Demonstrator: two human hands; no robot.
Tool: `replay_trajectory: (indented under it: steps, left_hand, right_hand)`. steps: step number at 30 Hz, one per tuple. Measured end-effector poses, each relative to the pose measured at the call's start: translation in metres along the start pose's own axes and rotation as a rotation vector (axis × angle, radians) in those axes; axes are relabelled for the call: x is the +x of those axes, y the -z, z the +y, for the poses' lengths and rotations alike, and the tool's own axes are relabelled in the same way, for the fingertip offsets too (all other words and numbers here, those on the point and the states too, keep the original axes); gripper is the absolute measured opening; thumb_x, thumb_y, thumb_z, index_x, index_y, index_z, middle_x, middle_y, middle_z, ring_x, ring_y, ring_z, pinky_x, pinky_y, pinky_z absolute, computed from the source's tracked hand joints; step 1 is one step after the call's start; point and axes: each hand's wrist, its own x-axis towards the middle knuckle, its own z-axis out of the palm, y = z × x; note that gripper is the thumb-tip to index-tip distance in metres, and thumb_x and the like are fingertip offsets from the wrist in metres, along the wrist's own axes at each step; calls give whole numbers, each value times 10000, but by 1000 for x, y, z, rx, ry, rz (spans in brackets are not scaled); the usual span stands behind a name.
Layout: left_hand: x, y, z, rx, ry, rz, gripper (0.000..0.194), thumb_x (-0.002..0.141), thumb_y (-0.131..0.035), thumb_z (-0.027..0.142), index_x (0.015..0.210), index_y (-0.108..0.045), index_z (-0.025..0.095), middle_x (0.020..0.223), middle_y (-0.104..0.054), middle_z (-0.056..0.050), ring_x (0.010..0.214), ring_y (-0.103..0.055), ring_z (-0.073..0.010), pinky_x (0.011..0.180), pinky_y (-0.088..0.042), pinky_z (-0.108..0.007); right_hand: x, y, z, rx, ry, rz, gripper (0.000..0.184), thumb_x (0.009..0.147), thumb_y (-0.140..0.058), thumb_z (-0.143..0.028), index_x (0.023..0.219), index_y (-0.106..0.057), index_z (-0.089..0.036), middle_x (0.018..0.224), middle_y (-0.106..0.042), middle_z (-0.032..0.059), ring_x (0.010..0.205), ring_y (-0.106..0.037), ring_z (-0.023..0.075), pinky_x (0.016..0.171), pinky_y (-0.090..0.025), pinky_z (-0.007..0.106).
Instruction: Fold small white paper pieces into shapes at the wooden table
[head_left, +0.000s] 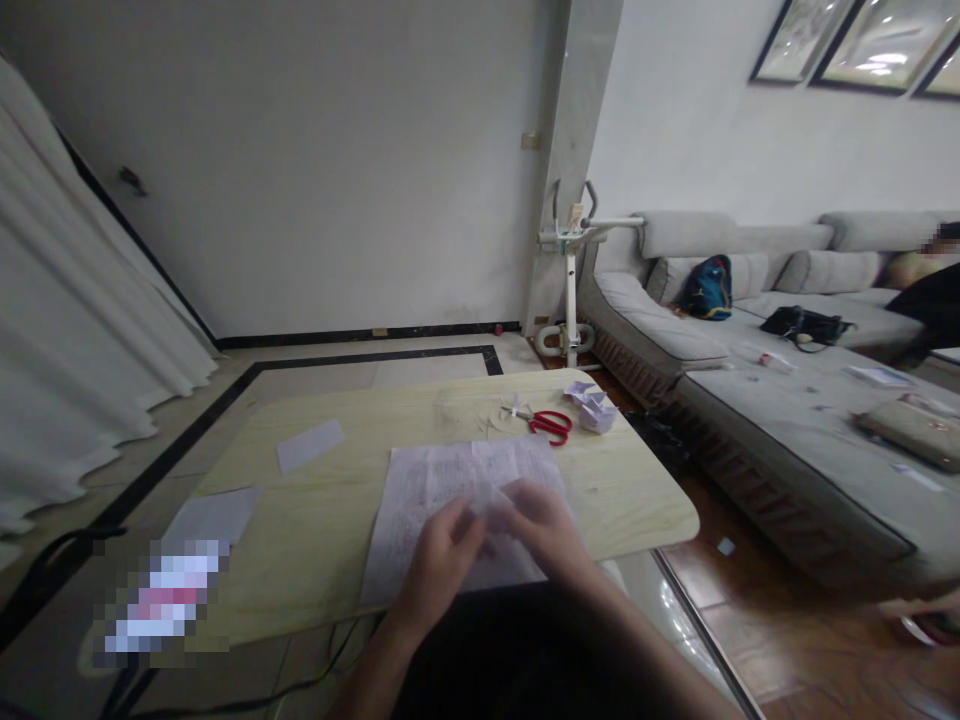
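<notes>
Both hands meet over a large printed sheet of paper (420, 490) spread at the near side of the table. My left hand (442, 545) and my right hand (536, 520) hold a small piece of white paper (491, 503) between their closed fingers. Motion blurs the fingertips, so the piece's exact shape is unclear. Beyond the sheet lie red-handled scissors (551, 425), with thin paper scraps (491, 425) around the blades. Crumpled or folded paper pieces (592, 408) sit to the right of the scissors.
Two pale paper pieces, one farther (311, 446) and one nearer (214, 515), lie on the left of the wooden table (315, 560). A grey sofa (795, 430) with bags stands to the right, a person (934, 300) at its far end. White exercise equipment (571, 290) stands behind the table.
</notes>
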Motion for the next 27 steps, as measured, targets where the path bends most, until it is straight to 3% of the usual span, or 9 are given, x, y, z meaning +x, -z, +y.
replay_trajectory:
  steps: [10,21,27]
  left_hand:
    - [-2,-8,-2,-37,82,-61,310,881,-608,432,757,-636,149,693,-697,-29,614,-647,-149,587,-511,-241]
    - [-9,-5,10,-45,40,-130,313,904,-576,404,726,-632,151,630,-640,-6,605,-605,-147,591,-479,-247]
    - [-13,-1,20,-134,24,-40,313,897,-582,412,720,-624,157,594,-606,7,577,-586,-142,571,-476,-244]
  right_hand:
    - [1,-1,3,1,18,93,240,819,-653,-365,682,-585,-180,598,-587,-20,547,-548,127,520,-432,233]
    - [-3,2,-5,-149,45,20,270,848,-638,-382,690,-619,-164,613,-615,-5,585,-569,135,546,-433,233]
    - [-13,2,-29,-15,100,-95,290,907,-599,-418,773,-651,-166,671,-656,5,647,-616,146,638,-474,250]
